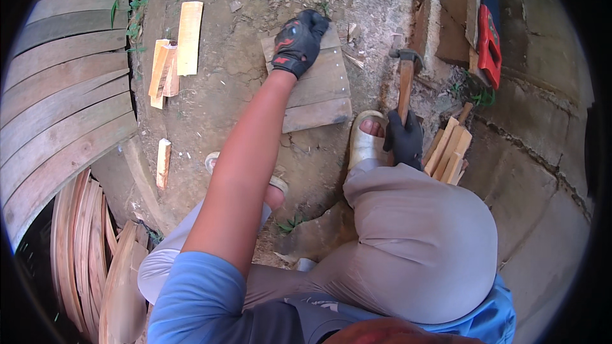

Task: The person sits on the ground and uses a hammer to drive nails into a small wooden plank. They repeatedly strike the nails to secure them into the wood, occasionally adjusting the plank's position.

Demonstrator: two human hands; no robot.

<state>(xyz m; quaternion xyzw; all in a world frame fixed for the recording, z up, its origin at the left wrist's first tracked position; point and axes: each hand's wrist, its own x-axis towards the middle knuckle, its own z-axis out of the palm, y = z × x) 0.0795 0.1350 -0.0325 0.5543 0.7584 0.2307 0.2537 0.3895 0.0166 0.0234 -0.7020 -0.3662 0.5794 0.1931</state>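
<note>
My left hand (297, 41), in a black glove with red marks, rests over the far end of a small panel of wooden boards (319, 86) on the ground. Its fingers are curled closed, and whatever they hold is hidden beneath them. A few small nail-like dots show along the panel's right side. In a dark glove, my right hand (406, 139) grips the wooden handle of a claw hammer (406, 79) beside my right foot. The hammer's metal head points away from me, to the right of the panel and apart from it.
Loose wood pieces (190, 38) lie on the dirt at left, beside a slatted wooden surface (70, 76). More cut sticks (451, 150) are piled right of my right hand. A red-handled saw (489, 48) rests at far right by concrete blocks (529, 153). Curved planks (80, 248) stand at lower left.
</note>
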